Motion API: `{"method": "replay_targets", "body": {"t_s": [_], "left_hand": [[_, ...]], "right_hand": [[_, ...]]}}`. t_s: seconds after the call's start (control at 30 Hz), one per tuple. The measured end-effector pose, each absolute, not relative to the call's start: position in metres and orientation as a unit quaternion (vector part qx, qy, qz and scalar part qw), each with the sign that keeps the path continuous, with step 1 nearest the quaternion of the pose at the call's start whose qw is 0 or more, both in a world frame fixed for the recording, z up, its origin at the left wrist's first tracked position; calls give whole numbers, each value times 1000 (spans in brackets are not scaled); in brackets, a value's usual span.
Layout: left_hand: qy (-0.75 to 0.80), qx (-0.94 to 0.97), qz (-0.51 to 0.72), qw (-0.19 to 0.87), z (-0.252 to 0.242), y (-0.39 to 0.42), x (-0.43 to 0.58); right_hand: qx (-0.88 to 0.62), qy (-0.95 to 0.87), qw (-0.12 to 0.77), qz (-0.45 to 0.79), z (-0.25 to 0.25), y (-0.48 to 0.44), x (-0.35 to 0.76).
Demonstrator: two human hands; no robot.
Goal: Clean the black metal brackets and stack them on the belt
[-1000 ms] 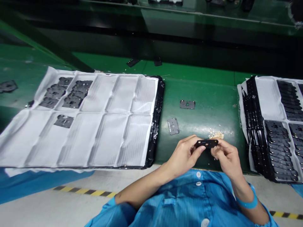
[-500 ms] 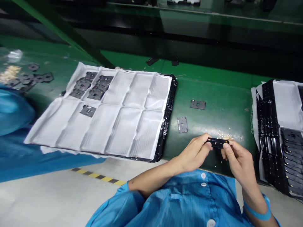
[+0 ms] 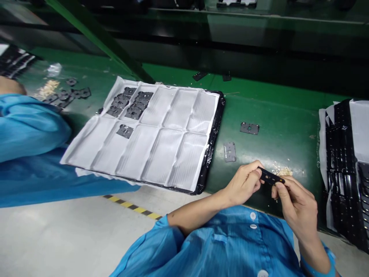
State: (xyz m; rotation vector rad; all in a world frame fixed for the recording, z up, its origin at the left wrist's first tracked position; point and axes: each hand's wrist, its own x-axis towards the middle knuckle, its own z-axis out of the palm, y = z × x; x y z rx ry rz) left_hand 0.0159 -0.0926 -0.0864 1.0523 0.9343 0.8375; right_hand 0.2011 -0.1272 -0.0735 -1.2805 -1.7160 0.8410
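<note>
Between both hands, just above the front of the green bench, is a small black plate [image 3: 271, 177] with yellowish spots. My left hand [image 3: 245, 182] is closed, pinching its left end between thumb and fingers. The right end sits in the closed grip of my right hand [image 3: 296, 196]. The plate slopes down to the right; its underside is hidden. Beyond my hands, two flat dark plates with square holes lie on the bench: a grey one [image 3: 230, 152] and a darker one [image 3: 249, 128]. Small pale scraps [image 3: 283, 171] lie close behind my right hand.
On the left, a white-lined compartment tray [image 3: 161, 154] holds several dark plates [image 3: 139, 104]. Black stacked trays [image 3: 340, 169] stand at the right. A co-worker's blue sleeve [image 3: 31, 127] is at far left, near loose dark parts [image 3: 69, 96]. A green post [image 3: 100, 42] rises behind the tray.
The black plate has tipped from nearly level to sloping down to the right, still in both hands. The whole view has shifted, so the bench things appear farther right.
</note>
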Motion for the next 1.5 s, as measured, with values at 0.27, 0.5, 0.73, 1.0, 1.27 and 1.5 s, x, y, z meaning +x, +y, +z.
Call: {"method": "replay_targets", "body": {"t_s": [0.27,0.5,0.73,1.0,1.27,1.5], "left_hand": [[417,500,383,656,-94,-93,16],[418,525,394,628,-94,-95,17],[372,557,357,651,-89,-92,8],[461,694,352,427,-83,-90,-1],[426,550,432,575,-74,-77,17],[393,518,454,609,-76,-77,18]], "right_hand": [[-517,-667,406,351,-81,-128,202],[-540,-646,410,351,-83,-129,200],[-568,-614,416,357,-83,-131,202],[-590,-571,460,338,-77,-129,203],[-563,-597,461,338,-78,-131,197],[-565,-585,476,336,-78,-130,193]]}}
